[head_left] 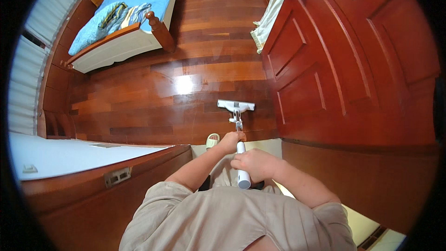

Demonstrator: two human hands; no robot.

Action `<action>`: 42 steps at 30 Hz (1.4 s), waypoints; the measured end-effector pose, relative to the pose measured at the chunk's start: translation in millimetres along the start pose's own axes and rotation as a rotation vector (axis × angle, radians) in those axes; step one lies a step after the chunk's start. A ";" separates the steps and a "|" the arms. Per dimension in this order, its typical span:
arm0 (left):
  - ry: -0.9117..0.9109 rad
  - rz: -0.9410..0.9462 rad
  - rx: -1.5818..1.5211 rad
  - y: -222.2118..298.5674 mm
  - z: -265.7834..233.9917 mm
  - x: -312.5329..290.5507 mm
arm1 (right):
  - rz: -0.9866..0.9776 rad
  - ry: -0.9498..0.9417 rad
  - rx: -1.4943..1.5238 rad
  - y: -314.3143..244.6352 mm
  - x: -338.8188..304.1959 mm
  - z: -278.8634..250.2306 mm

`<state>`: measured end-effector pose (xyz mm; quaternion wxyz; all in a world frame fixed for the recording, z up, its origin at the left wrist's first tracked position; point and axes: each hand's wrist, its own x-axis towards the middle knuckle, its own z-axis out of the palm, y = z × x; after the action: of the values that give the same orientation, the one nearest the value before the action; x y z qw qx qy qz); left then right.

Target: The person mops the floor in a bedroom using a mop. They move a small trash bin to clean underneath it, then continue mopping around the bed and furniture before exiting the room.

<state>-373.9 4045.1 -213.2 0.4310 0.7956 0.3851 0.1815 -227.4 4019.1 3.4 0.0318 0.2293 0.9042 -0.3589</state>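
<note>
Head view: both hands are closed on the mop [238,132] handle, the right hand [254,165] wrapped round its white top end, the left hand [231,142] gripping just below. From there the thin shaft runs down to the flat white head [236,106], which lies on the glossy wood floor [186,107] just left of the red door [344,60]. It looks light and stiff; a spaced two-handed hold suits it, and the polished boards probably let it glide easily. Well beyond the mop stands a blue bed [134,4].
</note>
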 end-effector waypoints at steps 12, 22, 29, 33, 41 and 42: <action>-0.174 -0.201 -0.151 12.0 86.6 -57.8 | 0.010 0.071 0.097 -63.0 -69.4 51.7; -0.153 0.170 0.007 136.1 -62.8 46.1 | 0.151 0.753 0.330 -60.6 -87.8 -82.8; -0.370 0.544 -0.348 187.3 -101.9 108.6 | 0.188 1.370 0.494 -8.9 -71.8 -52.3; -0.295 0.330 -0.510 176.1 -130.4 123.9 | 0.222 1.885 0.712 -48.7 -106.3 -29.5; -0.190 -0.510 -0.706 18.7 -85.1 57.2 | 0.321 2.651 0.332 -287.5 -294.4 82.9; -0.273 -0.500 -0.777 8.8 -70.1 37.9 | 0.310 2.713 0.317 -320.4 -311.0 105.4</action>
<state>-389.3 4109.6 -168.2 0.7736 0.4750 0.4081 0.0965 -101.2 3623.1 197.7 -0.8554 0.4956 0.1410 0.0532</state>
